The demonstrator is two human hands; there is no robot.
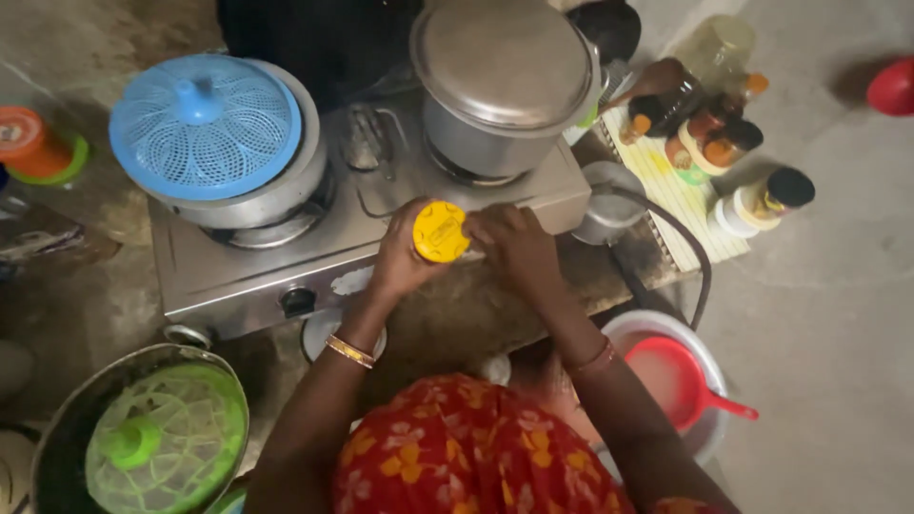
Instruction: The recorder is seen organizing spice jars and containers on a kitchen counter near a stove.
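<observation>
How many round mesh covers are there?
2. A blue mesh cover sits on the pot on the stove's left burner, and a green mesh cover sits on the bowl at the bottom left. Others may be out of view.

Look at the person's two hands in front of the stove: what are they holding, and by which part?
The left hand grips a yellow-lidded container by its side, just below the lid. The right hand closes on its other side; its exact hold is hidden.

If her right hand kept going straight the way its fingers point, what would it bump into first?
The right hand points up and left toward the yellow lid that the left hand grips. It would likely meet that lid first; it seems to touch it already, though depth is unclear.
</observation>
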